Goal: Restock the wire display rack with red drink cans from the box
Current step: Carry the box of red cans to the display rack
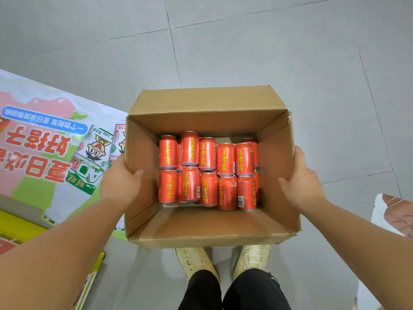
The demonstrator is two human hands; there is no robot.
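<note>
Printed vinyl first: a banner (44, 153) in pink, green and white, with red lettering and a cartoon face, lay flat on the grey tiled floor (245, 52) at the left. We read its print as upside down from where we stood. A yellow-edged object (20, 229) sat at the banner's near edge, too cropped for us to name.

Left hand (120, 180): we noted it clasping the left wall of the cardboard box (207, 222), palm against the outside and fingertips hooked over the rim.

The box stood open at the top with its flaps folded outward. Its left wall overlapped the banner's right edge in our view. We could not tell whether it rested on the floor or hung in the hands.

Red cans (207, 189) with yellow characters lay on their sides inside the box, in two rows of five running from the left wall to the right wall. More cans showed in the gaps beneath them. The rows sat toward the far wall, and bare cardboard showed along the near wall.

Below the box's near edge we saw two cream lace-up shoes (196, 260) and black trouser legs (234, 291).

Right hand (301, 186): it grasped the right wall, palm outside and fingertips curled over the rim into the box.

A white and brown object (393, 211) lay on the floor at the far right, cut off by the frame.
</note>
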